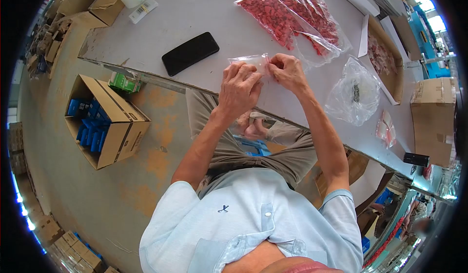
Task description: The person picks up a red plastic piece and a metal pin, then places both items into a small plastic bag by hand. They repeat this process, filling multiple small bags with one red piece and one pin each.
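Observation:
A small clear plastic bag [251, 59] is held between my two hands above the table's near edge. My left hand [240, 88] has its fingers curled around the bag's left side. At its right edge, my right hand [288, 73] pinches the plastic between thumb and forefinger. Whether anything lies inside the small bag is hard to make out. Just beyond my hands lies a large clear bag of small red pieces [292, 17]. A clear bag with dark small parts [355, 93] rests to the right of my right hand.
A black phone [190, 53] lies left of my hands on the table [141, 39]. At the right are an open carton of small filled bags [381, 61], a small bag with red pieces [385, 129] and a cardboard box [434, 117]. A carton of blue packs [109, 122] stands on the floor.

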A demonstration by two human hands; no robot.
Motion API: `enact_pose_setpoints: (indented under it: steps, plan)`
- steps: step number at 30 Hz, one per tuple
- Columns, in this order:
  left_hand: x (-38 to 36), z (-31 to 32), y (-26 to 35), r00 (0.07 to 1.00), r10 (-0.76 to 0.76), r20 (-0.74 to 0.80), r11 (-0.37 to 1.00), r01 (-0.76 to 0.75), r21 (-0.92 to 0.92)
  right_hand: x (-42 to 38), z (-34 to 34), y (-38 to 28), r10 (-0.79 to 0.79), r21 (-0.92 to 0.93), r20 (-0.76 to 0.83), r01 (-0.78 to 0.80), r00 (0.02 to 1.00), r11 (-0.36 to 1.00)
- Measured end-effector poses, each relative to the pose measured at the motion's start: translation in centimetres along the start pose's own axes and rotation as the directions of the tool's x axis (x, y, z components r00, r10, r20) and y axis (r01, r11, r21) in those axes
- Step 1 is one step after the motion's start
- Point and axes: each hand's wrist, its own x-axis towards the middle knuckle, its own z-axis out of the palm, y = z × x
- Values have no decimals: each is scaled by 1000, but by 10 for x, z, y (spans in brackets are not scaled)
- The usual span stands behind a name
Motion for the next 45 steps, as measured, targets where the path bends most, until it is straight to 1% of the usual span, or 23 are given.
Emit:
enact_pose_setpoints:
  steps: [4,6,7,9,10,12,13,15,16,18,21,22,24,25,27,28,30,34,36,37,39,42,45]
  plan:
    - [1,-1,1,1000,-10,0,1000,10,18,-6,-5,-5,40,75,-4,-40,999,996]
    - [0,0,0,1000,-2,19,999,1,38,-9,-8,-8,82,171,-69,-70,994,983]
    - [0,0,0,1000,-1,18,999,0,37,-10,-9,-8,83,170,-70,-70,994,983]
    - [0,0,0,999,-11,38,999,9,42,-11,-9,-5,98,269,-149,-55,984,962]
    - [0,0,0,999,-10,37,999,8,41,-10,-9,-1,97,268,-150,-54,984,962]
    - [1,0,1,999,-19,47,999,17,48,-10,-9,5,87,368,-198,-8,976,930]
    - [1,0,1,999,-16,46,999,14,48,-9,-9,7,86,367,-201,-6,976,930]
    - [1,0,1,999,-12,47,999,10,42,-10,-6,10,114,499,-190,-4,975,867]
    - [1,0,1,999,-11,48,999,9,42,-9,-6,13,115,500,-192,-4,975,866]
    - [0,0,1,998,-17,59,999,15,42,-9,-6,13,104,446,-123,-39,987,894]
    - [0,-1,2,999,-21,45,999,19,44,-12,-7,4,107,374,-62,-76,992,924]
    - [1,-2,4,999,-20,46,999,18,45,-12,-5,4,107,376,-62,-76,992,924]
    - [4,-5,7,996,29,82,994,-38,102,-11,-2,3,-80,110,-97,91,992,990]
    - [4,-4,6,996,29,82,994,-38,104,-11,-1,4,-81,111,-97,92,992,990]
    - [4,-2,2,985,17,174,996,-32,84,-9,1,2,-13,203,-141,42,990,978]
    - [4,-1,2,985,15,171,996,-30,86,-9,1,0,-16,202,-139,44,990,978]
    - [4,0,1,974,-10,227,995,-13,102,-12,1,-3,64,287,-192,-6,979,958]
    - [4,2,2,977,5,215,996,-23,81,-14,-2,-3,98,310,-231,-22,968,951]
    - [4,1,3,972,-33,234,994,6,113,-14,-1,4,97,542,-214,35,972,840]
    - [4,1,3,972,-31,234,994,4,112,-14,-1,8,97,542,-216,36,972,840]
    - [5,1,4,970,-44,241,993,16,117,-13,-2,12,91,600,-196,46,976,799]
    - [5,1,4,970,-39,241,993,11,115,-15,-7,12,85,631,-215,72,973,773]
    - [4,3,3,970,-36,240,992,6,124,-17,-12,4,105,583,-265,73,958,809]
